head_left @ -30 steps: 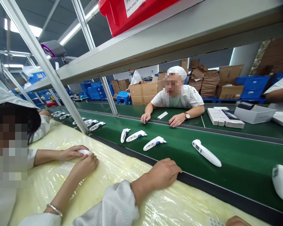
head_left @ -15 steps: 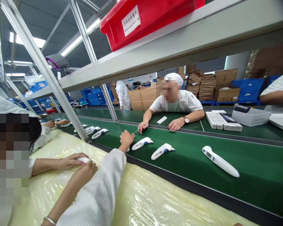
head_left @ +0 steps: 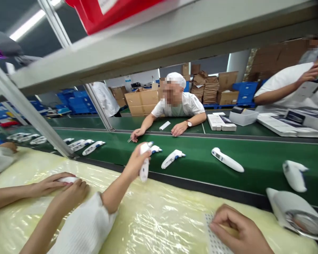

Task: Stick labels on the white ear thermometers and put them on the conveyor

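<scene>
My left hand (head_left: 134, 163), reaching out of a white sleeve, grips a white ear thermometer (head_left: 144, 172) with a blue tip, held upright at the near edge of the green conveyor belt (head_left: 198, 176). Just beyond it on the belt lies another thermometer (head_left: 156, 149), partly hidden by my hand. A third thermometer (head_left: 172, 158) with its casing open lies to the right. At the lower right, my right hand (head_left: 238, 229) has its fingers curled and its thumb against them, over the edge of a white sheet dotted with small round marks (head_left: 214, 238). Whatever its fingertips may hold is hidden.
A co-worker's hands (head_left: 69, 192) hold a white part at left. Across the belt a person (head_left: 180, 102) leans with tweezers. A smooth white thermometer (head_left: 228, 160) and a blurred one (head_left: 294, 176) lie rightward, near a white-and-silver device (head_left: 299, 215). A shelf beam (head_left: 148, 46) crosses above.
My left hand has lifted a thermometer off the belt and drawn it back toward me. My right hand has come into view at lower right. The view has swung to the right.
</scene>
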{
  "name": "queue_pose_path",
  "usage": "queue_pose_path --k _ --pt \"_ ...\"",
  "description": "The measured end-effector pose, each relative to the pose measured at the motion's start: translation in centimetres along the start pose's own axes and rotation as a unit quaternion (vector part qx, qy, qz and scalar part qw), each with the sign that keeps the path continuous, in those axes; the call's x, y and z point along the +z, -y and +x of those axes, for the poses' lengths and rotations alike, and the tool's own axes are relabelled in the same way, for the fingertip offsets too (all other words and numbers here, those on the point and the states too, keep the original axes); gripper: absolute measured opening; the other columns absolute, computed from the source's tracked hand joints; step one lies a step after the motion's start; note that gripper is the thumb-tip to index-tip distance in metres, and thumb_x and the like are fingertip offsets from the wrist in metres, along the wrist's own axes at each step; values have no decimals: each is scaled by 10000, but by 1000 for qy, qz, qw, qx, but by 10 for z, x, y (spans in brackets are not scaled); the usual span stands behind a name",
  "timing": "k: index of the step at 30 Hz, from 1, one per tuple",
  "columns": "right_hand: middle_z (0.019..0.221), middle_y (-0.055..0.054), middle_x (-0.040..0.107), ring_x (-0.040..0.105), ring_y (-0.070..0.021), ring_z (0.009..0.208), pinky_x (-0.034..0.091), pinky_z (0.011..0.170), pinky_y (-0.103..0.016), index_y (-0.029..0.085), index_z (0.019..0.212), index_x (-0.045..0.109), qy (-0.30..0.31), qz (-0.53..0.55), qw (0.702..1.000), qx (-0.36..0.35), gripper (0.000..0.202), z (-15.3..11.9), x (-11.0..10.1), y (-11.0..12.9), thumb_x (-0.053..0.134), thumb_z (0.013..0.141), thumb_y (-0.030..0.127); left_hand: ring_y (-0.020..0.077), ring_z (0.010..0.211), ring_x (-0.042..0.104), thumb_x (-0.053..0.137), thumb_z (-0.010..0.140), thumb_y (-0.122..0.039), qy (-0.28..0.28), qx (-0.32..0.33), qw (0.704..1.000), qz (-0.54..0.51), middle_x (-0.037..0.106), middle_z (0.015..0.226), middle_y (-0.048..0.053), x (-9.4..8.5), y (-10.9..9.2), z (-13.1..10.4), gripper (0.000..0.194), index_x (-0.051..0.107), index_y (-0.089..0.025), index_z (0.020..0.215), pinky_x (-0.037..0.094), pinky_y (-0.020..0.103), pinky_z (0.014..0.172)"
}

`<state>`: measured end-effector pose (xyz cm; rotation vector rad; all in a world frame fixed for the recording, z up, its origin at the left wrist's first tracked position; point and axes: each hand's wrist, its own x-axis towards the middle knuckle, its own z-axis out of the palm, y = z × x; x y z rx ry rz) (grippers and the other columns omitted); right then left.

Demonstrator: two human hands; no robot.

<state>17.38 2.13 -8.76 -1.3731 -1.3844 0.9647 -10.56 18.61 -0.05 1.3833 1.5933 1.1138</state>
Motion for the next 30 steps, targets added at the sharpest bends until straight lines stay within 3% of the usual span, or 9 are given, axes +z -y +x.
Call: queue_pose_path --k 4,6,8,13,17,24,30 --pt "695 -15 622 600 -168 667 485 631 -274 204 656 634 -1 28 1000 8 349 -1 -6 9 737 751 524 122 595 592 642 743 -240 226 -52 969 -88 626 752 -20 76 -1 -76 318 595 -179 1051 467 219 557" --pt "712 -20 630 603 -171 676 491 639 -285 199 678 644 -9 43 999 3 359 1 -9 8 746 754 535 109 524 556 587 759 -232 294 -79 946 -111 567 664 -48 100 0 -99 288 541 -191 1041 441 209 517" --pt "735 -23 627 596 -170 685 493 640 -292 201 705 658 -34 53 998 -2 357 2 -12 6 738 773 543 108 493 534 517 805 -233 329 -96 932 -118 528 628 -66 112 1 -108 323 479 -207 1125 438 214 514" --pt "945 -67 635 576 -160 729 489 635 -288 208 754 689 -114 56 992 -14 341 7 -14 5 720 795 545 105 532 462 515 796 -168 345 -22 938 -22 503 677 -70 116 9 -111 438 473 -214 1230 375 211 522" --pt "1107 -88 665 640 -179 817 524 691 -308 212 768 707 -92 64 994 12 262 10 -14 12 738 784 472 142 683 512 514 822 -186 334 23 942 23 569 850 -14 117 12 -116 391 508 -226 1211 412 242 608" --pt "958 -47 737 683 -195 836 517 726 -321 224 749 694 -95 5 995 -6 122 13 -13 24 703 782 341 200 862 585 516 884 -237 346 90 933 24 611 1091 63 116 10 -126 335 516 -228 1219 466 287 669" --pt "924 -31 734 685 -187 850 516 728 -304 233 746 694 -95 -3 995 -10 100 11 -15 25 698 779 327 214 913 587 486 897 -222 343 112 932 40 598 1114 70 115 8 -130 324 513 -233 1220 471 314 712"
